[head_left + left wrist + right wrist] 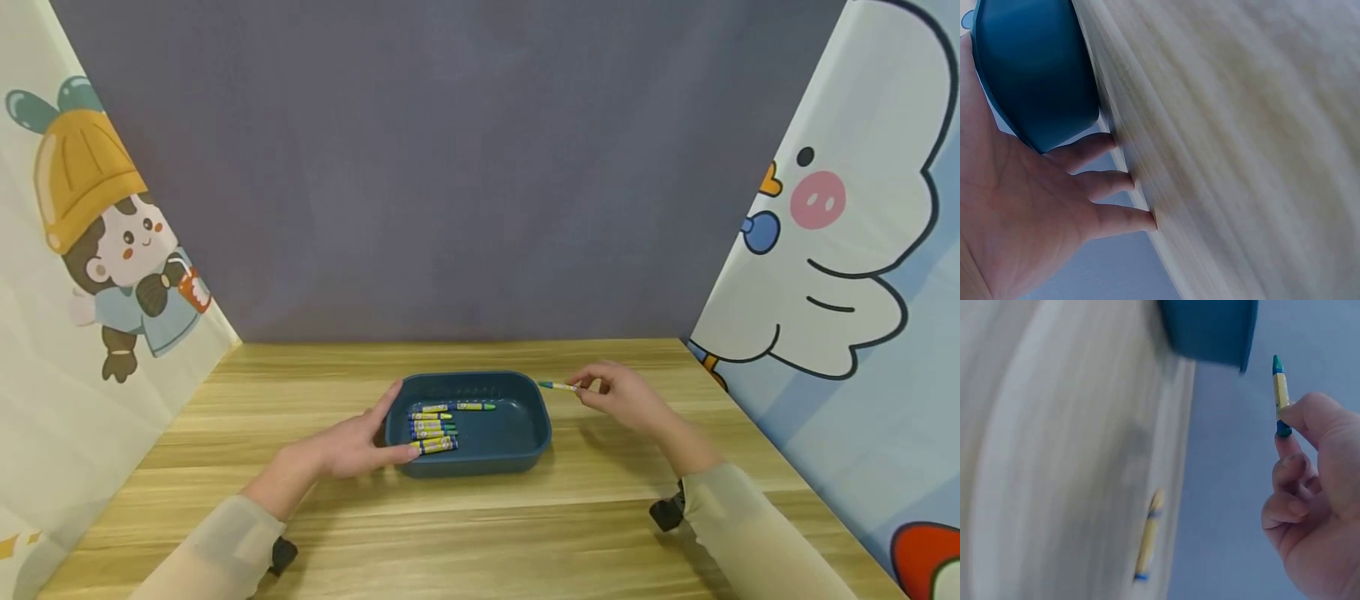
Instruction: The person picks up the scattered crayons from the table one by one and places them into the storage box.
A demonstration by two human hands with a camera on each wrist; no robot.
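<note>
A dark blue-green plastic box (487, 466) stands on the table with several yellow-wrapped crayons (432, 425) lying in its left half. At its left end my left hand (352, 446) is spread against the box, thumb over the near left rim. In the left wrist view three extended fingertips (1124, 219) touch the tabletop beside the box. Just beyond the right rim, my right hand (618, 396) pinches a green crayon (1281, 394) between thumb and fingers, above the table, its green tip toward the box.
Another crayon with a yellow wrapper (1146, 540) lies on the table below my right hand in the right wrist view; the head view does not show it. A grey panel (465, 183) rises behind the wooden table (480, 542), with cartoon-printed sheets (832, 250) at both sides.
</note>
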